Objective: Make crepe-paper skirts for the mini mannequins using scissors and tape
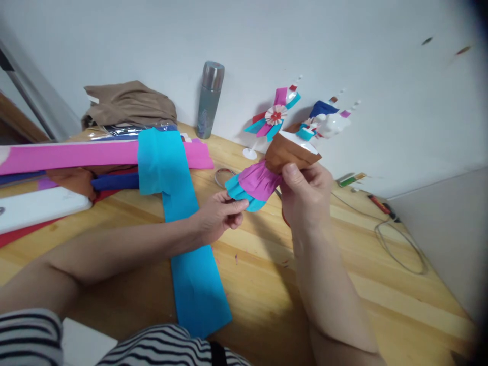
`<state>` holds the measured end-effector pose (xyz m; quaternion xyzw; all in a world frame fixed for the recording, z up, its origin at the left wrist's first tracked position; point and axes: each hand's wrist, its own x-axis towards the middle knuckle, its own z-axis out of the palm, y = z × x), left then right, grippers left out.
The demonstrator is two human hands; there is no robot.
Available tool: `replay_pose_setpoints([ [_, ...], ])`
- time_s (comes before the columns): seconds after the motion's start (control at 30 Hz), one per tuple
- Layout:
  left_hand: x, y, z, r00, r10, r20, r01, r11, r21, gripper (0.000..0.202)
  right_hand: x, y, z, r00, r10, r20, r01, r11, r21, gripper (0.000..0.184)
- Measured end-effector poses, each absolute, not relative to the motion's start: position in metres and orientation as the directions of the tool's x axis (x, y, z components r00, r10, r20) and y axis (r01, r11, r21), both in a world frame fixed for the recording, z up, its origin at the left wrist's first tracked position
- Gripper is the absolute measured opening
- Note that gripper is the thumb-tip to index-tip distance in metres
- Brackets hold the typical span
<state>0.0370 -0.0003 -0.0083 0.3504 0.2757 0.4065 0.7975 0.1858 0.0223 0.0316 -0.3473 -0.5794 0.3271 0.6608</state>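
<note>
My right hand (305, 188) is closed around a brown crepe-paper wrap (290, 152) with a white inside, holding it tilted above the table. From its lower end spreads a pleated crepe-paper ruffle (253, 185), pink over turquoise. My left hand (221, 216) pinches the ruffle's turquoise edge between thumb and fingers. Below my left forearm runs a long strip of turquoise crepe paper (202, 290), its upper part folded over other sheets. Scissors, partly hidden, show a red handle (285, 217) behind my right wrist.
Behind my hands stand decorated paper craft pieces, one with a rosette (276, 115). A thermos (211, 99) is by the wall. Crepe-paper rolls (76, 156), a brown cloth bundle (131, 104) and a white device (41, 208) lie left. A corded tool (381, 206) lies right.
</note>
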Motion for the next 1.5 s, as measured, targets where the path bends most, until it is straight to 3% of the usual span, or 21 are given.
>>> replay_pose_setpoints([
  [0.3, 0.038, 0.005, -0.026, 0.506, 0.854, -0.119, -0.432, 0.371, 0.822, 0.027, 0.183, 0.018, 0.034, 0.110, 0.845, 0.523, -0.042, 0.530, -0.847, 0.016],
  [0.47, 0.033, 0.013, -0.037, 0.509, 0.844, -0.168, -0.326, 0.370, 0.870, 0.020, 0.187, 0.018, 0.039, 0.142, 0.813, 0.565, -0.060, 0.576, -0.815, 0.018],
  [0.63, 0.014, 0.040, -0.026, 0.348, 0.898, -0.269, -0.221, 0.358, 0.907, 0.009, 0.201, 0.015, 0.054, 0.190, 0.761, 0.620, 0.002, 0.631, -0.776, 0.022],
  [0.83, -0.019, 0.077, 0.001, 0.141, 0.984, -0.112, -0.119, 0.129, 0.984, 0.019, 0.215, 0.024, 0.047, 0.177, 0.755, 0.631, 0.036, 0.636, -0.771, 0.021],
  [1.1, -0.038, 0.082, 0.020, 0.146, 0.987, 0.061, 0.154, -0.083, 0.985, 0.019, 0.230, 0.025, 0.033, 0.081, 0.870, 0.487, 0.034, 0.486, -0.874, 0.034],
  [1.27, -0.070, 0.096, 0.037, 0.043, 0.968, 0.246, 0.489, -0.235, 0.840, 0.064, 0.231, 0.013, 0.024, 0.121, 0.883, 0.454, -0.015, 0.459, -0.888, 0.031],
  [1.33, -0.086, 0.101, 0.040, -0.019, 0.954, 0.299, 0.589, -0.231, 0.774, 0.061, 0.232, 0.007, 0.020, 0.130, 0.893, 0.430, 0.006, 0.433, -0.901, 0.026],
  [1.4, -0.098, 0.104, 0.037, -0.075, 0.935, 0.347, 0.722, -0.189, 0.665, 0.044, 0.236, 0.001, 0.015, 0.129, 0.909, 0.395, 0.020, 0.396, -0.918, 0.025],
  [1.5, -0.108, 0.108, 0.022, -0.065, 0.938, 0.341, 0.942, -0.055, 0.331, 0.039, 0.241, -0.009, 0.009, 0.146, 0.937, 0.317, 0.021, 0.318, -0.948, 0.032],
])
